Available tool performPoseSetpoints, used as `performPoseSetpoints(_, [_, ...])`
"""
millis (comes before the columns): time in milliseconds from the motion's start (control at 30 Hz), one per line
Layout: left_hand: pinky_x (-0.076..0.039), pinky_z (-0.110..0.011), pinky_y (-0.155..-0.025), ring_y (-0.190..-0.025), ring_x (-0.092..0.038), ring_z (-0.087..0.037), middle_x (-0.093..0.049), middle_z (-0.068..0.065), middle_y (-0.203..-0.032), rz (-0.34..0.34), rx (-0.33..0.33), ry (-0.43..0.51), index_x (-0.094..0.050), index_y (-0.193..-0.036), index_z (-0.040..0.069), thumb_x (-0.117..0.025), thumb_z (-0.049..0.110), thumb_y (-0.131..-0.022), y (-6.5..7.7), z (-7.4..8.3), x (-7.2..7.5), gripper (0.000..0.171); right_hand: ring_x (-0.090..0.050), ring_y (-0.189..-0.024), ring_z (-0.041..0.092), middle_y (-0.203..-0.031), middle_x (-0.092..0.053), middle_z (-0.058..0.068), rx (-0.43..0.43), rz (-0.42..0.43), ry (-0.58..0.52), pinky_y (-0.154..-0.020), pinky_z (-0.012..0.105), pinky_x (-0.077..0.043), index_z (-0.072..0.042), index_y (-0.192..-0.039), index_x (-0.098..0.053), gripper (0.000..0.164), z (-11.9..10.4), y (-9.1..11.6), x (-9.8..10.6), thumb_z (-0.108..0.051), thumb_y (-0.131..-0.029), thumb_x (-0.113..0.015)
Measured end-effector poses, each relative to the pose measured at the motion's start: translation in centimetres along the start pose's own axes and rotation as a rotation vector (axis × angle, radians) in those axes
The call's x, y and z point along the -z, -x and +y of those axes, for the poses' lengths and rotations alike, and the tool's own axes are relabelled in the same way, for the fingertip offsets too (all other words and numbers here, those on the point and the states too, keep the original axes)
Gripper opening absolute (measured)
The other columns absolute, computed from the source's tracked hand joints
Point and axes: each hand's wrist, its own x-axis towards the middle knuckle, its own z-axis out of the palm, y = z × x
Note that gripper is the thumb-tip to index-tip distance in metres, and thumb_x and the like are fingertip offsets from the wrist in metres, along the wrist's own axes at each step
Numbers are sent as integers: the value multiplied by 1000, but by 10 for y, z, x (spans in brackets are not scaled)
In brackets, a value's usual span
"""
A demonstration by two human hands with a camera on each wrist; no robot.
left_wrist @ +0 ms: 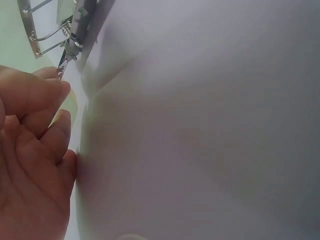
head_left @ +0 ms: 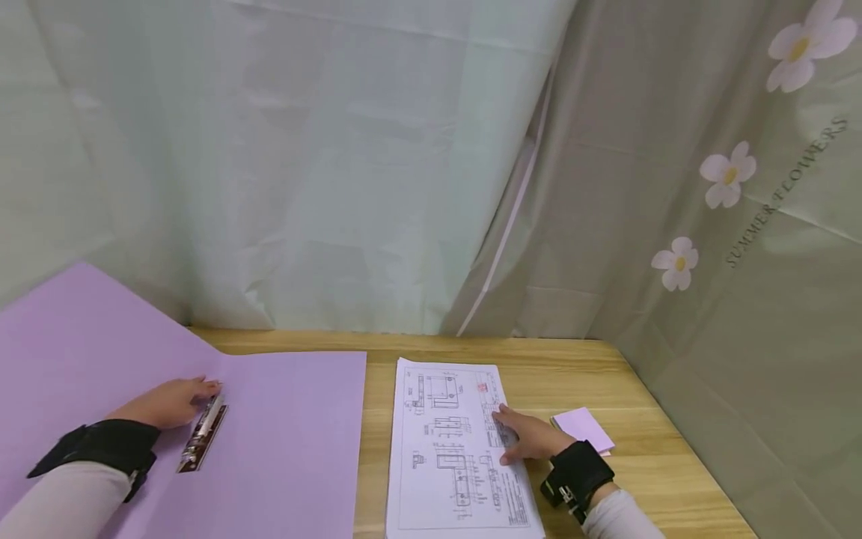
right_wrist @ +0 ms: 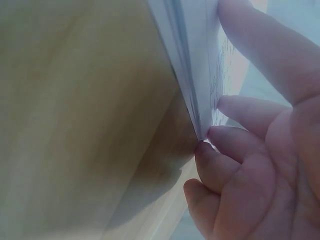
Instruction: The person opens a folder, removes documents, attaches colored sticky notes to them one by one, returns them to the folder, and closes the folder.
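Note:
A light purple folder (head_left: 296, 442) lies spread on the left, its left cover raised at an angle. Near its fold sits a metal lever clip (head_left: 202, 438). My left hand (head_left: 158, 404) is at the clip's far end; in the left wrist view its thumb and forefinger pinch the tip of the clip's lever (left_wrist: 65, 62). To the right lies a stack of paper sheets (head_left: 431, 427) with technical drawings on top. My right hand (head_left: 532, 436) rests at the stack's right edge, two digits on the top sheet. Several fingertips (right_wrist: 210, 132) touch the stack's side, loosely bent.
A small pad of pink notes (head_left: 584, 430) lies just beyond my right hand. The wooden table (head_left: 653, 419) ends at a pale curtain (head_left: 350, 187) behind. More curtain with printed flowers (head_left: 676, 263) hangs along the right side.

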Motion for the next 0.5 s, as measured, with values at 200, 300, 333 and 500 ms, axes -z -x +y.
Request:
performPoseSetpoints(200, [-39,-55,-85,-102,-49,-50,-59,-29,-106,-11,26,-7,-60,-104,-11,-53,-8,-65,6,-11,1,40,-26,-130,38,-143,-23,24,-18,3,1,-101,51,-27,4,-135,-33,82,-1,0,2,-25,-69,-74])
performPoseSetpoints(300, [-38,-57,-84,-101,-49,-52,-59,-30,-105,-3,30,-3,-60,-103,-11,-52,-9,-63,10,-14,2,40,-26,-130,38,-143,-23,24,-25,8,-7,-101,51,-27,4,-135,-33,82,-4,0,4,-23,-69,-75])
performPoseSetpoints(333, [-38,-57,-84,-101,-48,-52,-59,-30,-105,-3,35,-4,-60,-103,-11,-52,-9,-63,11,-15,3,41,-26,-130,38,-143,-23,24,-30,12,-11,-102,51,-27,4,-134,-34,82,-4,-1,4,-22,-69,-75])
performPoseSetpoints(500, [-40,-55,-83,-99,-50,-50,-59,-29,-103,-14,30,-29,-61,-101,-11,-54,-8,-63,12,-23,7,39,-26,-131,37,-144,-23,22,-55,18,-11,-102,50,-27,2,-135,-33,82,-1,-2,1,-23,-69,-75])
